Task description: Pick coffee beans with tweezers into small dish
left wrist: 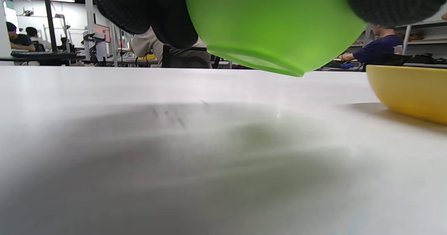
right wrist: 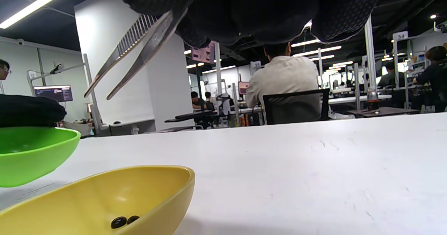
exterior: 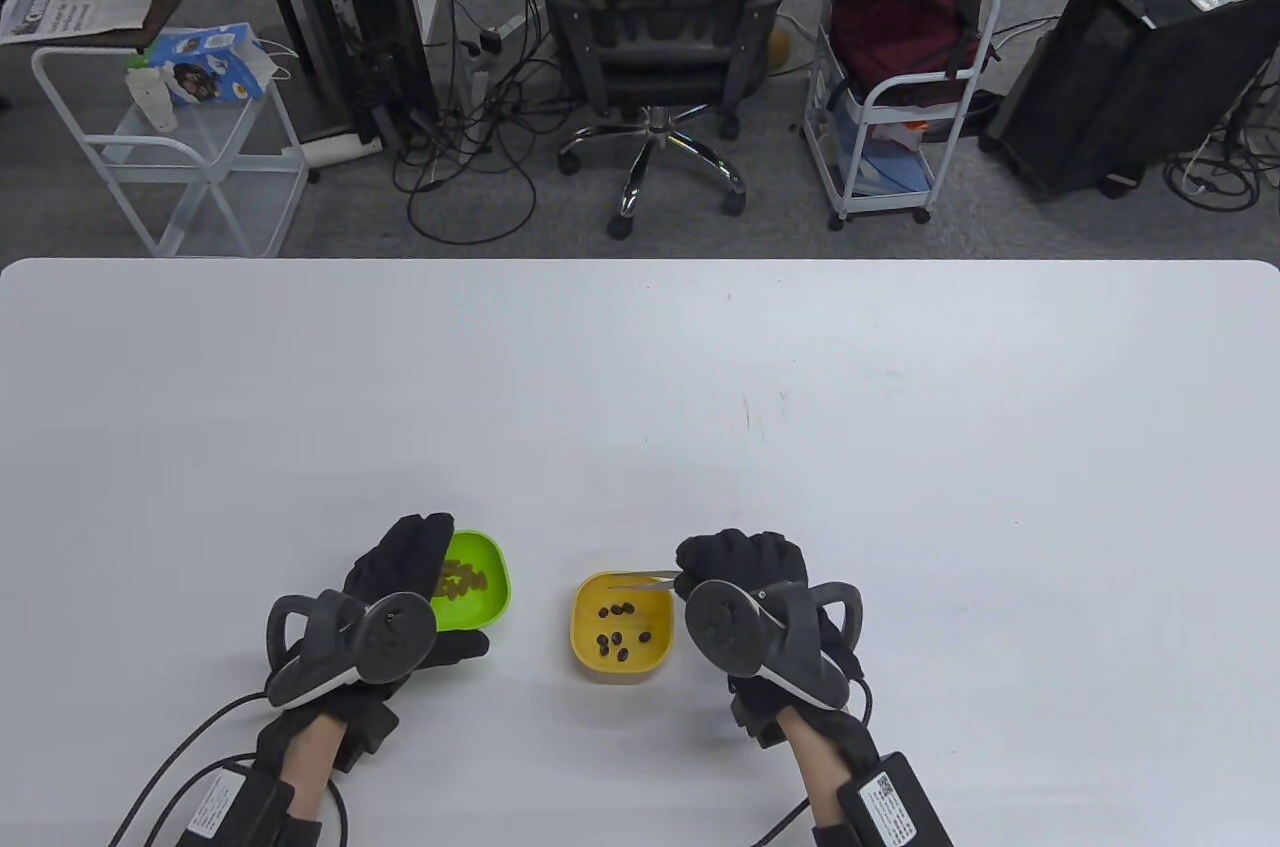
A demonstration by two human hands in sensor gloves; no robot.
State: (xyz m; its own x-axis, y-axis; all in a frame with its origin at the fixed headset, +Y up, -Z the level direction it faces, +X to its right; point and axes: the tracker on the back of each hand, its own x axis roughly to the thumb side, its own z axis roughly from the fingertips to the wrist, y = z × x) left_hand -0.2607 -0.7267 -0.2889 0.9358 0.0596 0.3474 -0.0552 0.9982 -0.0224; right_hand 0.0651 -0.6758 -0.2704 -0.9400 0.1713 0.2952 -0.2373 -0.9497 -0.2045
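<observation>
Now: left hand [exterior: 385, 602] holds green dish [exterior: 478, 590] of beans, lifted off table [exterior: 640, 367] | right hand [exterior: 745, 577] grips tweezers [exterior: 640, 579], tips apart, empty, over yellow dish [exterior: 620, 627] | several coffee beans [exterior: 620, 637] inside.

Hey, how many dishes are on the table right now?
2: the green dish on the left, gripped by the left hand; the yellow dish right of it, by the right hand.

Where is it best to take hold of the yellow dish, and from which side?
Pinch the yellow dish at its right rim, coming from the right hand's side: the wall flares to a thin lip, the beans lie mid-floor, and the green dish crowds the left.
</observation>
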